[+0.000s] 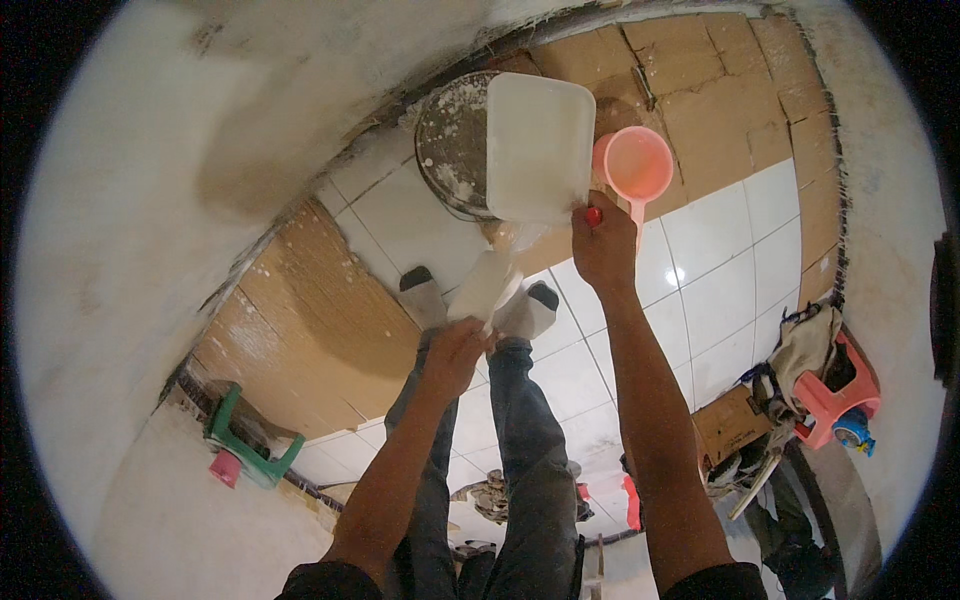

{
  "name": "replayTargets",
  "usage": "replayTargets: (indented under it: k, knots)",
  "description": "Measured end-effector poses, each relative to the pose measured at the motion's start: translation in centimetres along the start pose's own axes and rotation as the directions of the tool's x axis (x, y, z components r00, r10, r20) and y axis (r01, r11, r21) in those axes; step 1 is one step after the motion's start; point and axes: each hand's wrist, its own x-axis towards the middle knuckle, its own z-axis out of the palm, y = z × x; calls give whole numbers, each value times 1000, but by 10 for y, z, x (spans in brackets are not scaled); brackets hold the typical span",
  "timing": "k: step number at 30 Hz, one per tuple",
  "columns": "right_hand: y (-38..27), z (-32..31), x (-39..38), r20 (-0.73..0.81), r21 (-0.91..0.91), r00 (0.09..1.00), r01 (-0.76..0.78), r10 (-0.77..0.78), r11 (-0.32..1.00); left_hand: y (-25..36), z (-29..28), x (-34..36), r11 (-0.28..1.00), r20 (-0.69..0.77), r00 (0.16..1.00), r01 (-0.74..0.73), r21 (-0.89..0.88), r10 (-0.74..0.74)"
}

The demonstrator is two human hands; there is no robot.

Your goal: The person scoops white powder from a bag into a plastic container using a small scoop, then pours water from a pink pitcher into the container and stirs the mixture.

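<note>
Fingers of my right hand (605, 245) are closed at the lower right corner of a white, rectangular plastic piece (540, 148) with rounded corners. A small red part (594, 216) shows beside the thumb; I cannot tell whether the piece is a board or a container. It partly covers a round, dark bucket (452, 150) spattered with white. Nearer to me, my left hand (455, 355) is closed on a whitish, blurred object (485, 288) above my feet, its kind unclear. Just right of the white piece stands a pink dipper (638, 163) holding pale liquid, its handle passing behind my right hand.
Cardboard sheets (310, 320) cover parts of the white tiled floor (710, 240) along pale walls. A green stool (250, 440) with a pink cup (225, 468) lies at lower left. At right are a pink stool (845, 390), cloths and a cardboard box (730, 425).
</note>
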Motion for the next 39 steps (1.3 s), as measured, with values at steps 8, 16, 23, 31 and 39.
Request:
replayTargets:
  k: [8, 16, 23, 31, 39]
  knots:
    - [-18, -42, -13, -32, 33, 997, -69, 70, 997, 113, -21, -62, 917, -158, 955, -288, -275, 253]
    - [-28, -74, -31, -28, 14, 986, -163, 163, 987, 199, -22, -69, 804, -315, 879, -461, -376, 357]
    - [-27, -93, -44, -27, -8, 987, -160, 159, 987, 219, -25, -4, 847, -225, 869, -485, -218, 441]
    - [-34, -114, -58, -20, -9, 983, -183, 183, 983, 170, -27, 92, 920, -290, 873, -374, 119, 392]
    - [-32, -120, -68, -87, 66, 974, -203, 208, 977, 155, -31, 114, 631, -193, 803, -269, 728, 564]
